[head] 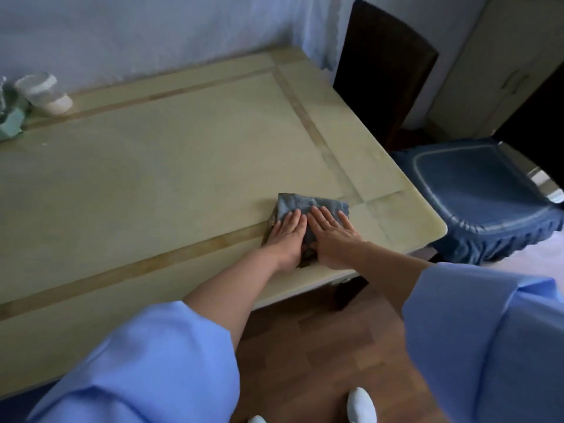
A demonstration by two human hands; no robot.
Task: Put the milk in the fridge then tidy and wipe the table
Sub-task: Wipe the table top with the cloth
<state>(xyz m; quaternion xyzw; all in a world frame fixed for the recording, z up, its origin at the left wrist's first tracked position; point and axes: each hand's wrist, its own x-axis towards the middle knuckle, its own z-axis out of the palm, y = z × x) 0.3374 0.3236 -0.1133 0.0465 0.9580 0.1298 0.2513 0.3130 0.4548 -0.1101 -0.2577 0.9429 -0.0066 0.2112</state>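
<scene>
A folded grey-blue cloth (308, 204) lies on the pale stone table (171, 154) near its front right corner. My left hand (285, 236) presses flat on the cloth's left part, fingers together and stretched out. My right hand (331, 233) lies flat beside it on the cloth's right part, fingers slightly spread. Both palms cover the near half of the cloth. No milk is in view.
A white lidded cup (42, 93) and a teal object (12, 117) stand at the table's far left by the wall. A dark chair with a blue cushion (476, 193) stands right of the table. A pale cabinet (500, 65) is behind it. Wooden floor lies below.
</scene>
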